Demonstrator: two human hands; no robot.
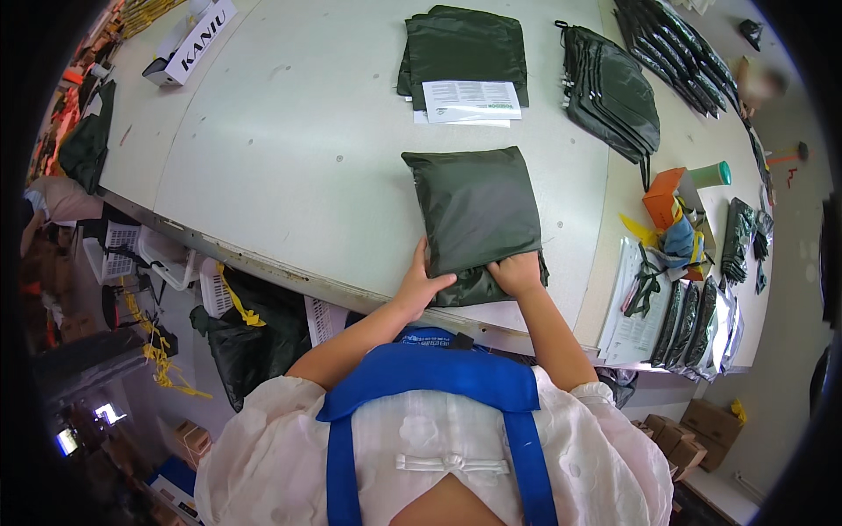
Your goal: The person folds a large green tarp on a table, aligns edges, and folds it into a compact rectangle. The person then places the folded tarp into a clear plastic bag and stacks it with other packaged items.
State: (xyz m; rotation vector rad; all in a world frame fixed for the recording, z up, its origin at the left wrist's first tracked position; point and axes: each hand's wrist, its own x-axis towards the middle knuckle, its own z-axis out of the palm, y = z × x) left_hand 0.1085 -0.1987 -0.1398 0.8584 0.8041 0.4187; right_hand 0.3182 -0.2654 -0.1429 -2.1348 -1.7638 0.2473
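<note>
A dark green, square fabric pouch (478, 210) lies on the white table in front of me, puffed and slightly creased. Its near end is open or folded back, and a darker fold of fabric (469, 287) shows there. My left hand (421, 285) grips the near left corner, thumb on top and fingers along the side. The fingers of my right hand (517, 270) reach in under the pouch's near edge and are hidden by the fabric. Beyond it sits a stack of flat dark green fabric pieces (465, 48) with white printed leaflets (472, 101) on its near edge.
Dark drawstring pouches (610, 92) are piled at the far right, near black plastic-wrapped packets (680, 53). An orange box (671, 197), a green roll (710, 174) and printed sheets (624, 307) are at right. A white box (193, 44) stands far left. Baskets and a black bag (263, 333) are below the table edge.
</note>
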